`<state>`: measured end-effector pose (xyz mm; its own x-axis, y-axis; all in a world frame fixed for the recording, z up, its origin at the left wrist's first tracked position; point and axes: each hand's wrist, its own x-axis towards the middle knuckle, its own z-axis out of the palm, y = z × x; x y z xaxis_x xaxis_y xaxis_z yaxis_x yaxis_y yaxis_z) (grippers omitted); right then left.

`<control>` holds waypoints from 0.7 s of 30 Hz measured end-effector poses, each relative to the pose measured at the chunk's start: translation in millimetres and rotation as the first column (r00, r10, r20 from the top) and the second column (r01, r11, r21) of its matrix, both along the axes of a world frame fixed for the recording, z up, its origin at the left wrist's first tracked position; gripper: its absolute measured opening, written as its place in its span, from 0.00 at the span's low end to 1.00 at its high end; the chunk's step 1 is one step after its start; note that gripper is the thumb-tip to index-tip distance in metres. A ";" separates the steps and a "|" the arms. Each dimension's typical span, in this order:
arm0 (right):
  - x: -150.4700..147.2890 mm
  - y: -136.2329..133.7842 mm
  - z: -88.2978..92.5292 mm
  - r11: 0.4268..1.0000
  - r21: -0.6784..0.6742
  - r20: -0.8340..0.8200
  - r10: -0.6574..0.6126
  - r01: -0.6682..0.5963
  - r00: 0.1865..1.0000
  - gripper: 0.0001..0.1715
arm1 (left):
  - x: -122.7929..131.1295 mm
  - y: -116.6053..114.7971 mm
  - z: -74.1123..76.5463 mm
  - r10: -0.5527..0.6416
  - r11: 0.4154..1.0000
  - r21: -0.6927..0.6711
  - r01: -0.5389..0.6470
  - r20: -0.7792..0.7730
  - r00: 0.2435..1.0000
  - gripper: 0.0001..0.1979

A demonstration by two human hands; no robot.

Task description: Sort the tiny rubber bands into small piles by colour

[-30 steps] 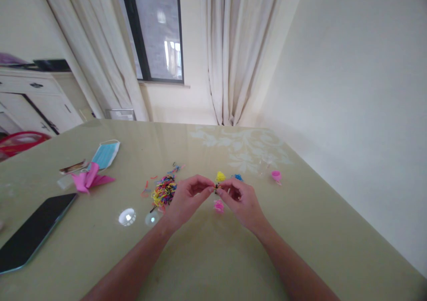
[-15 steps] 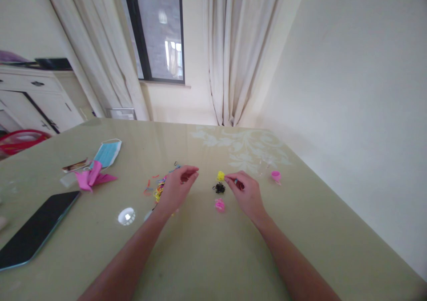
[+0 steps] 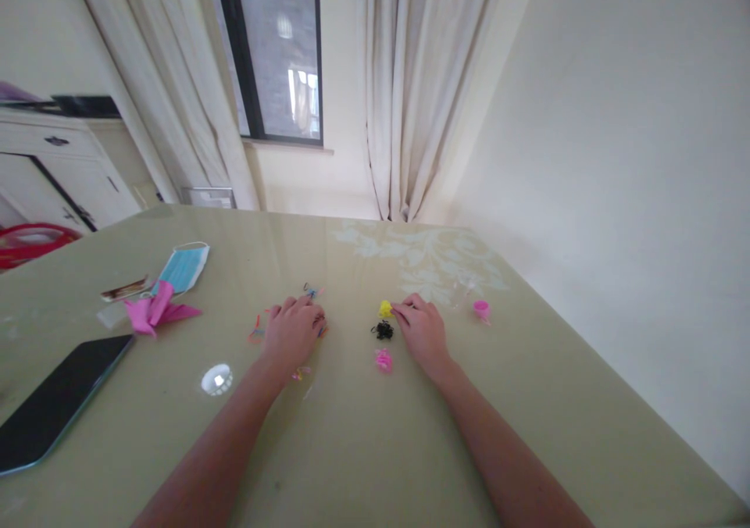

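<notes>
My left hand lies palm down over a pile of small mixed-colour rubber bands, covering most of it. Its fingers bend downward and the fingertips are hidden. My right hand is closed in a pinch, its fingertips at the right edge of a small heap of yellow rubber bands. Just nearer to me sits a heap of black rubber bands, and below that a heap of pink ones. A few stray bands lie near my left wrist.
On the left of the table are a dark tablet-like device, a pink folded-paper shape and a blue face mask. A clear round dome-like object sits left of my forearm. A small pink cup stands at the right.
My left hand has come down and left onto the mixed pile, its fingers turned from sideways to downward. My right hand has turned slightly, its pinch now against the yellow heap.
</notes>
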<state>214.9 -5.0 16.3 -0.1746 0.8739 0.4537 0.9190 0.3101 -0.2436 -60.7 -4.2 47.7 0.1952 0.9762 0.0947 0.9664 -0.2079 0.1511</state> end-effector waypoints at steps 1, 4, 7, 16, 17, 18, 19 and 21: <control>0.9 -2.0 0.6 1.000 0.013 -0.018 -0.003 0.003 1.000 0.13 | 0.1 0.4 0.1 -0.012 1.000 -0.014 0.012 -0.003 1.000 0.13; 3.3 -8.1 2.9 0.999 0.052 -0.080 -0.010 0.014 0.997 0.14 | -0.3 1.3 2.0 -0.008 1.000 -0.012 0.008 0.023 1.000 0.13; 4.4 -13.8 6.1 0.997 0.075 -0.130 -0.006 0.016 0.992 0.16 | -1.0 0.3 3.9 0.007 1.000 0.012 -0.008 0.058 0.998 0.13; 5.4 -21.5 14.2 0.994 0.109 -0.264 0.050 -0.022 0.963 0.14 | 3.1 -2.1 -2.5 -0.098 0.994 0.059 0.088 0.181 0.979 0.09; 6.3 -21.1 14.4 0.992 0.124 -0.274 0.053 -0.019 0.960 0.14 | 4.4 -2.1 -1.2 -0.085 0.994 0.087 0.062 0.293 0.952 0.08; 7.5 -20.7 14.6 0.990 0.138 -0.284 0.052 -0.013 0.957 0.14 | 5.5 -2.4 1.2 -0.062 0.995 0.097 0.022 0.426 0.903 0.07; 8.7 -20.4 15.0 0.989 0.149 -0.294 0.049 -0.005 0.954 0.14 | 6.4 -3.1 4.3 -0.032 0.996 0.084 -0.019 0.568 0.822 0.07; 10.9 -20.4 16.3 0.988 0.154 -0.310 0.042 0.007 0.950 0.14 | 7.4 -5.8 12.0 0.021 0.999 0.006 -0.045 0.816 0.577 0.11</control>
